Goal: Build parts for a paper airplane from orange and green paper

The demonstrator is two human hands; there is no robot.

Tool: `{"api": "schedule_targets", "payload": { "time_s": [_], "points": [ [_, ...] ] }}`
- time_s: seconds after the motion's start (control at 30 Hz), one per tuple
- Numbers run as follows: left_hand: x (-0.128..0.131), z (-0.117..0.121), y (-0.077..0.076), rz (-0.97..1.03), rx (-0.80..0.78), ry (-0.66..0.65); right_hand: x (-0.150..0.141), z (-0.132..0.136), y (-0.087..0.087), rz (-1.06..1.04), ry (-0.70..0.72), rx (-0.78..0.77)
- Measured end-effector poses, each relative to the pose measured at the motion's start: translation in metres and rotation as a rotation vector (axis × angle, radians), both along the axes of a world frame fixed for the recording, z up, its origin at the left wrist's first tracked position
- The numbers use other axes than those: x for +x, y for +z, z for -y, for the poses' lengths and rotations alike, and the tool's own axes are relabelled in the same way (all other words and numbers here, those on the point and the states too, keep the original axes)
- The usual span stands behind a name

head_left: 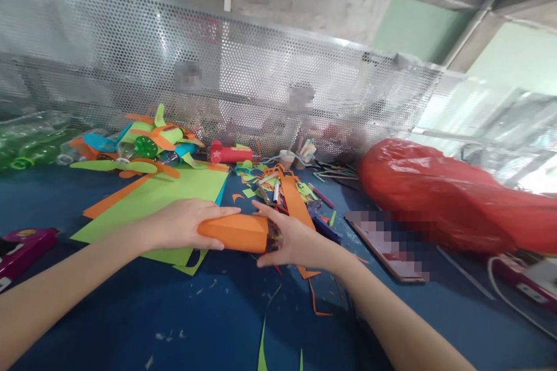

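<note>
Between my two hands lies a plastic bottle wrapped in orange paper (241, 233), held sideways above the blue table (209, 324). My left hand (185, 225) grips its left end, thumb on the near side and fingers over the top. My right hand (289, 237) curls round the other end, where dark clear plastic shows past the paper. Just behind the left hand are lime green paper sheets (187, 185). An orange paper strip (296, 200) lies beyond the right hand, among paper scraps, a white pen (276, 191) and a dark blue tool I cannot make out (326, 229).
Paper-bladed bottle crafts (150, 139) pile at the back left beside green plastic bottles (39, 148). A red-wrapped bottle (230, 153) and a cup (286, 159) stand near the perforated metal screen (261, 69). On the right are a phone (385, 246) and a red plastic bag (435, 191).
</note>
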State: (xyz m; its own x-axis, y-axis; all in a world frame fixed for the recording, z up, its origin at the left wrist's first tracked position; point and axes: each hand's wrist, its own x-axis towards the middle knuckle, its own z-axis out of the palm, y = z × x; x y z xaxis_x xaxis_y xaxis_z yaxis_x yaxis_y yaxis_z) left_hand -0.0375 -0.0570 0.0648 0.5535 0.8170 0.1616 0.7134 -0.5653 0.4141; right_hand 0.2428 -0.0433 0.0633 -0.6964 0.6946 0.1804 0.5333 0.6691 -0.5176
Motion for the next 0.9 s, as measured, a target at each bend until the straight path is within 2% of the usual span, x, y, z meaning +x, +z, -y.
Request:
{"api": "schedule_targets", "payload": {
  "time_s": [0.3,0.6,0.9],
  "points": [
    [0.006,0.000,0.010,-0.164,-0.065,0.039,-0.001,-0.004,-0.005,0.092,-0.082,-0.035],
    [0.003,-0.001,0.010,-0.174,-0.098,0.062,-0.001,-0.002,0.004,0.160,-0.123,-0.005],
    [0.002,-0.001,0.016,-0.204,-0.157,0.076,0.003,-0.010,0.006,0.223,-0.102,-0.025]
  ]
}}
